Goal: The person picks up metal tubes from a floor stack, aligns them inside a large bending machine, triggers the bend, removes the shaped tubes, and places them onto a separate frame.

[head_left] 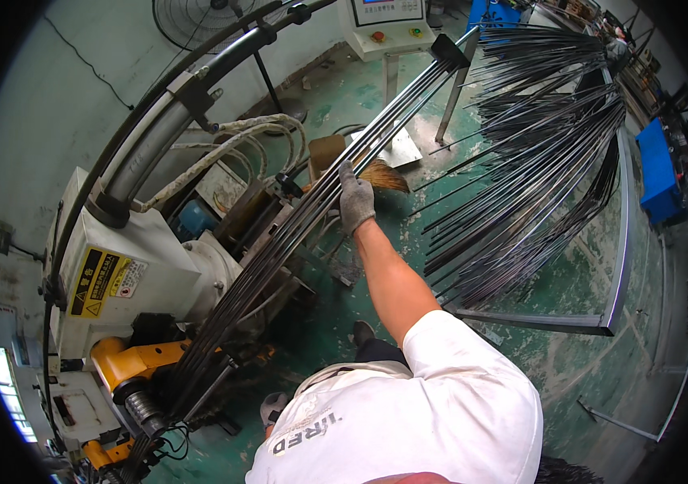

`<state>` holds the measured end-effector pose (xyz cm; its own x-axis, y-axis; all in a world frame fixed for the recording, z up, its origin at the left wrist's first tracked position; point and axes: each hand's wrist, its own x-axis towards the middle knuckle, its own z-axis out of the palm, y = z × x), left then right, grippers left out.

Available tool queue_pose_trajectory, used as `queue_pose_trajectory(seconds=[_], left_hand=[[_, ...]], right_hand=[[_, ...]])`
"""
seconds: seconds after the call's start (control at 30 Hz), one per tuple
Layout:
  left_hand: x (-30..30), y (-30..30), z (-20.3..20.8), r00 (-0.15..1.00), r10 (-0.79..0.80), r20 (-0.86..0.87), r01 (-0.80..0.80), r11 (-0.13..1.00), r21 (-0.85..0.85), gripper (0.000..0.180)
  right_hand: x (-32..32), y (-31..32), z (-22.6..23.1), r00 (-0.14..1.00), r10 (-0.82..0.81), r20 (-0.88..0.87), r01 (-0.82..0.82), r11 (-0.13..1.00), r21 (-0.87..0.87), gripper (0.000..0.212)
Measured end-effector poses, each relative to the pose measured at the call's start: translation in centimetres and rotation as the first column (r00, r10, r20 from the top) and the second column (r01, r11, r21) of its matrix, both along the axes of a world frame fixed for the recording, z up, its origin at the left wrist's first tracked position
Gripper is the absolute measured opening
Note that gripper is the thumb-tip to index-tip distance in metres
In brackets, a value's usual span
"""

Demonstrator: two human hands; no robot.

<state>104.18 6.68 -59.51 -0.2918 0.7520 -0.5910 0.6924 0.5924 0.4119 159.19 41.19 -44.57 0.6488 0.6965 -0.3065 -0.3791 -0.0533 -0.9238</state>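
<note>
A long bundle of dark metal rods (283, 234) slants from the lower left, beside the machine, up to a stand at the far middle. My right hand (356, 200), in a grey knitted glove, is closed on the right side of this bundle. Its thumb lies over the rods, while the other fingers are mostly hidden. Low down beside my body, part of my left hand (274, 408) shows in a grey glove. The fingers of that hand are hidden, and I cannot see whether it holds anything.
A white machine (158, 274) with orange arms (138, 357) stands left. Many loose rods (537, 185) fan out over a metal frame (619, 242) at right. A control panel (388, 31), a fan (199, 20), a broom (384, 176) and a blue box (660, 171) stand farther off.
</note>
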Motion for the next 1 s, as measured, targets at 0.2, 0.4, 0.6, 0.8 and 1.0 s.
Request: queue_pose_trajectory(seconds=[0.2, 0.4, 0.6, 0.8, 1.0], left_hand=[[2.5, -1.0, 1.5, 0.987, 0.084, 0.139, -0.087, 0.996, 0.011, 0.032], [4.9, 1.0, 5.6, 0.999, -0.029, 0.042, 0.027, 0.998, 0.058, 0.031], [6.3, 1.5, 8.2, 0.998, -0.055, 0.032, 0.052, 0.996, 0.077, 0.031], [4.8, 0.3, 5.5, 1.0, -0.008, 0.017, 0.007, 0.999, 0.053, 0.031], [4.0, -1.3, 5.9, 0.99, 0.132, 0.053, -0.136, 0.988, 0.075, 0.031]], right_hand=[[-0.1, -0.9, 0.4, 0.998, 0.056, 0.009, -0.057, 0.997, 0.044, 0.057], [0.2, -0.3, 0.8, 0.99, 0.018, -0.143, 0.004, 0.988, 0.152, 0.055], [0.1, -0.1, 6.5, 0.887, -0.026, -0.462, 0.125, 0.975, 0.185, 0.019], [1.4, 0.6, 6.2, 0.882, -0.037, -0.469, 0.167, 0.957, 0.239, 0.013], [4.5, 1.6, 6.4, 0.873, -0.063, -0.484, 0.163, 0.972, 0.168, 0.017]])
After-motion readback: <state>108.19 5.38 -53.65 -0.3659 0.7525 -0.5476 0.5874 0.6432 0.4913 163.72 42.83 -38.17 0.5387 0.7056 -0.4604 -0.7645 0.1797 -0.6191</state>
